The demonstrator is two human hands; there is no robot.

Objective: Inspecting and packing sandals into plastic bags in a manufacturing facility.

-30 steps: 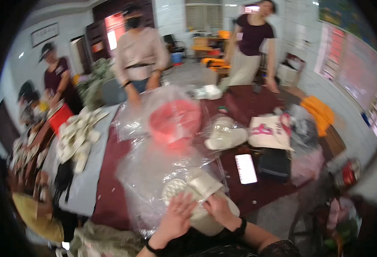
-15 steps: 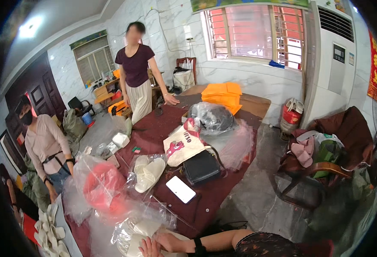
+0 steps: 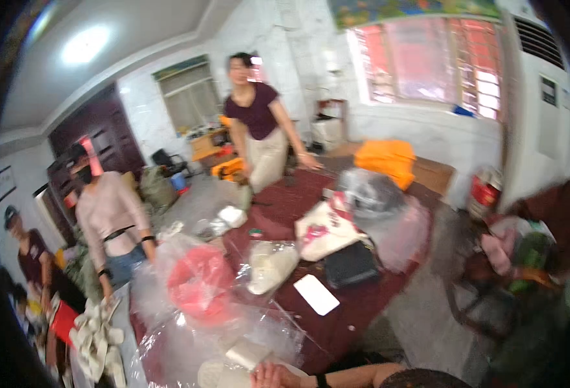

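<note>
One cream slipper [image 3: 247,353] is touched by the right hand [image 3: 278,375] at the lower edge of the view, where it is laid on crumpled clear plastic [image 3: 272,326]. The fingers are blurred and partly cut off, so whether the slipper is grasped or only pressed cannot be told. The left hand cannot be made out separately, and its hold cannot be told either. Beyond the grip and to its left, a red bundle [image 3: 201,281] is wrapped in clear plastic. Straight beyond the grip, cream footwear [image 3: 272,266] is bagged. Beyond the grip and to its right, a white phone [image 3: 316,295], a black bag [image 3: 351,264] and a cloth bag [image 3: 329,231] are set on the dark red tablecloth [image 3: 350,312]. Well left of the grip, pale pieces [image 3: 95,341] are heaped near a co-worker in pink [image 3: 110,210].
</note>
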